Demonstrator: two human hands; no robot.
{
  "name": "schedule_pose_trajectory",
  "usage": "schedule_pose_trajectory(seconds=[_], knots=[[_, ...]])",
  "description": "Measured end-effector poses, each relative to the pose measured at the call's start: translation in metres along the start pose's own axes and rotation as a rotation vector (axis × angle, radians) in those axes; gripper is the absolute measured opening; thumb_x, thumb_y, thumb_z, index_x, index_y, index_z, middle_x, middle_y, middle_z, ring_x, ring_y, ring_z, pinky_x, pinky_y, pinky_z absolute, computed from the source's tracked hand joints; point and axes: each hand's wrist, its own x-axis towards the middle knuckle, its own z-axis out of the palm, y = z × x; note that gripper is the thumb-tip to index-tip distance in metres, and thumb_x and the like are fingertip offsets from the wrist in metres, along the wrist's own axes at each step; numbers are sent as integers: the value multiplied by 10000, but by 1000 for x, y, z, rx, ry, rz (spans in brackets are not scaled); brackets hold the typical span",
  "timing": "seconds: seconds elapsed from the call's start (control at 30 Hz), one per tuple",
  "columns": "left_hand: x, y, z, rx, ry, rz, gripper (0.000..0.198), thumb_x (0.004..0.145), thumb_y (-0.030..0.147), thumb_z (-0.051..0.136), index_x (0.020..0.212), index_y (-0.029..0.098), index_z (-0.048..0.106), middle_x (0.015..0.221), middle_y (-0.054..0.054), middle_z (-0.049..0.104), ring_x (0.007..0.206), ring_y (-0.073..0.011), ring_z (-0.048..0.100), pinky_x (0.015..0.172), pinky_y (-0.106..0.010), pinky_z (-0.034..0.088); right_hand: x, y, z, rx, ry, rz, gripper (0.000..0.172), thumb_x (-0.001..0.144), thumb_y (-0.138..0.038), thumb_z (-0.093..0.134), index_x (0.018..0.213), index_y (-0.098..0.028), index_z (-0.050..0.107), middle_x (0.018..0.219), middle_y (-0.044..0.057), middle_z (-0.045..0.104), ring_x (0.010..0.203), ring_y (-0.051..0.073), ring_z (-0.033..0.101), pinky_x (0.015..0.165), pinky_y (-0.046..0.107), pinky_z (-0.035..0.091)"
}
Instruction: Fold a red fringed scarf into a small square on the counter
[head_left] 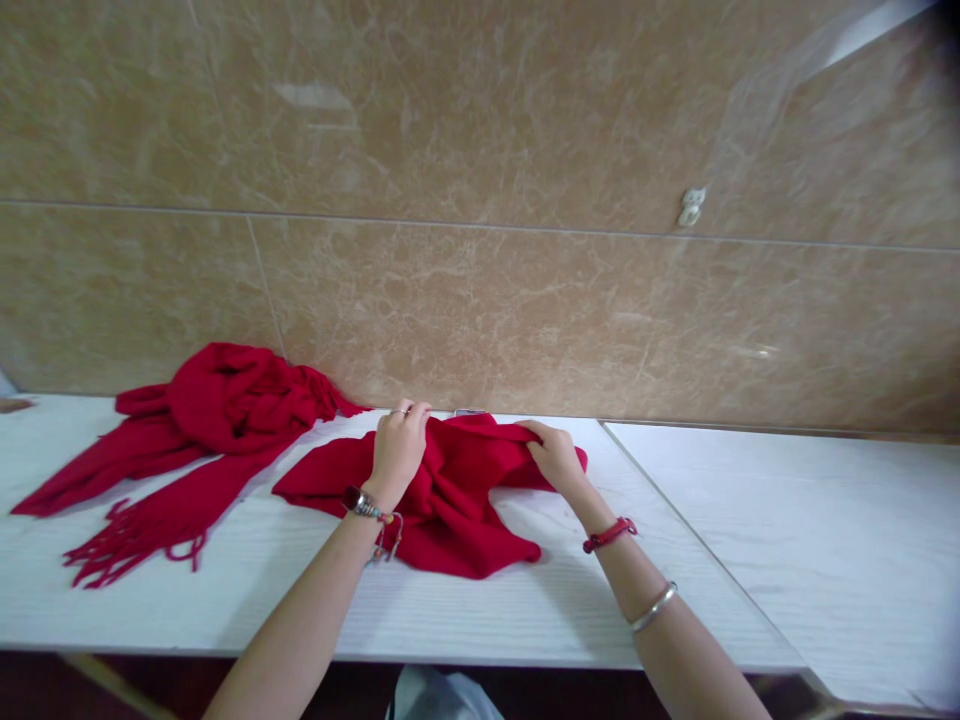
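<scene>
nearest you, past the grey-blue cloth over your lap [442, 695], the pale counter [262, 610] runs crosswise, and both your forearms reach over its front edge. your right arm carries a silver bangle [654, 607] and, closer to the hand, a red bracelet [609, 536].

beyond the wrists lies the red cloth [480, 530], rumpled on the counter with its long axis running left to right and one rounded flap drooping toward you. your left hand [400, 450] crosses it left of its middle, fingers together and closed on the far edge, the thumb hidden from view. your right hand [556, 452] is the nearer to its right end, fingers pinched on a fold there; only a short piece shows past them. on the other side, a longer tail runs out to the left of your left hand.

farther left, the fringed red scarf [225, 400] sits in a heap against the tiled wall [525, 320], its right tip just beside your left hand, well apart from your right.
</scene>
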Motion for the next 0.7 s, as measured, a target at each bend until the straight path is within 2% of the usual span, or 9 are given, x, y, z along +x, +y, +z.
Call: schedule_pose_trajectory(seconds=[0.13,0.23,0.3,0.37,0.5,0.6,0.7], knots=[[-6,26,-6,-199,-120,297,249,856,315,492,1065,190,543,1043,-65,564,972,-201,518,860,-343,393,-1,-9,-2,118,-41,-73,302,646,-46,420,786,-189,646,786,22,649,755,160,579,710,264,436],[-12,40,-4,-278,-219,424,204,848,297,513,1026,202,545,990,-40,596,953,-193,529,890,-372,378,-2,-12,-1,157,-82,-91,234,659,-60,444,725,-173,639,764,31,644,726,152,573,682,254,431],[-14,42,0,-306,-238,390,125,878,219,451,929,192,562,911,-34,604,872,-174,554,852,-353,406,-2,-13,-2,164,-113,-45,196,696,-95,467,730,-174,643,731,24,652,692,150,573,656,250,426],[-14,41,4,-350,-216,309,160,892,173,390,860,181,547,879,-41,590,834,-165,558,807,-321,434,-3,-14,-3,178,-143,-15,159,749,-173,489,736,-175,648,703,17,658,656,146,569,630,246,418],[-15,37,7,-430,-176,139,153,908,179,326,880,180,476,817,-46,582,758,-166,578,677,-280,464,-3,-15,-5,233,-201,-24,209,792,-308,504,736,-168,648,665,10,653,606,131,553,569,229,399],[-12,32,7,-417,-168,34,138,910,180,313,880,190,447,726,-26,579,657,-164,587,580,-253,444,-3,-13,-8,197,-220,-19,154,756,-282,552,745,-168,655,686,10,662,617,128,558,586,227,399],[-7,19,6,-344,-77,-46,134,905,181,314,861,194,440,718,-31,580,654,-174,589,570,-251,426,-3,-6,-8,132,-298,-4,117,734,-244,567,735,-170,657,659,7,659,597,127,559,570,224,397]])
